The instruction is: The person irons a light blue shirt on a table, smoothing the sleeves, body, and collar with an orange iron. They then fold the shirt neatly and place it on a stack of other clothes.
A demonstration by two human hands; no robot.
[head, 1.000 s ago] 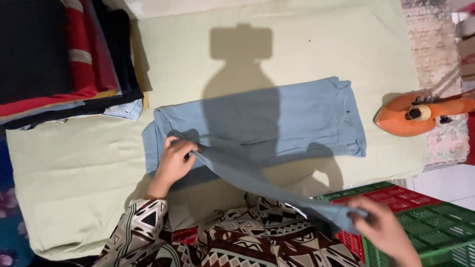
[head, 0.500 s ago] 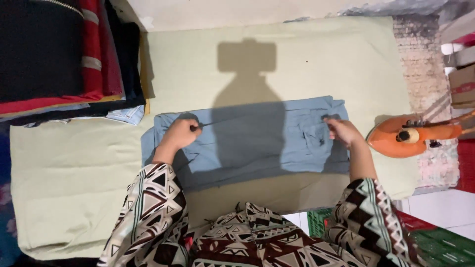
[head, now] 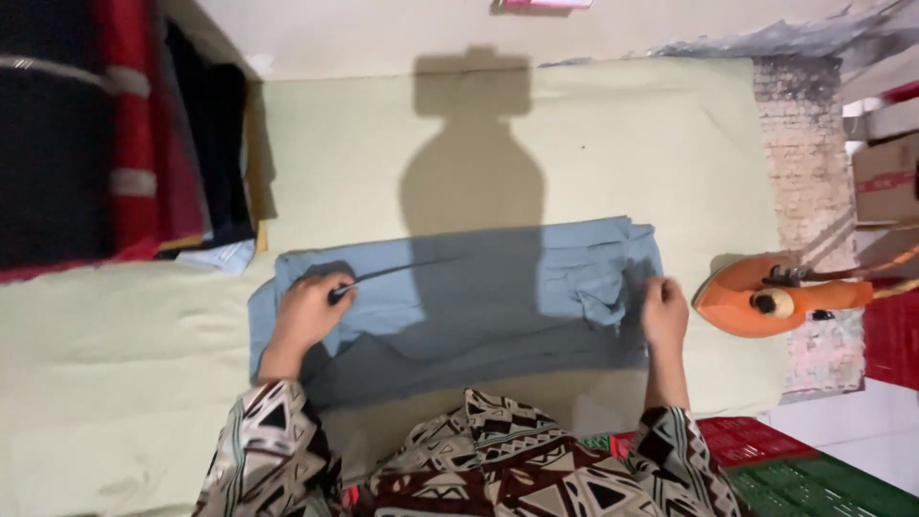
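Hands both down on a folded light-blue garment [head: 479, 287], which lies across the middle of a pale green padded cloth surface [head: 622, 134]. Left hand [head: 308, 311] rests on the garment's left end, fingers curled and pinching a fold of the fabric near its far edge. Right hand [head: 663, 311] sits at the garment's right end, palm down, fingers extended flat over the edge; not gripping as far as can be seen. Fabric bunched and wrinkled just left of the right hand. Patterned sleeves, brown, cream and black, at the near edge of view.

Orange iron [head: 756, 299] stands just right of the right hand, on the surface's right end, not touching the garment. Stack of folded clothes [head: 115, 144], black and red, at far left. Green and red plastic crates [head: 814, 469] at near right, off the surface. Head-shaped shadow falls across the cloth and the garment's centre.
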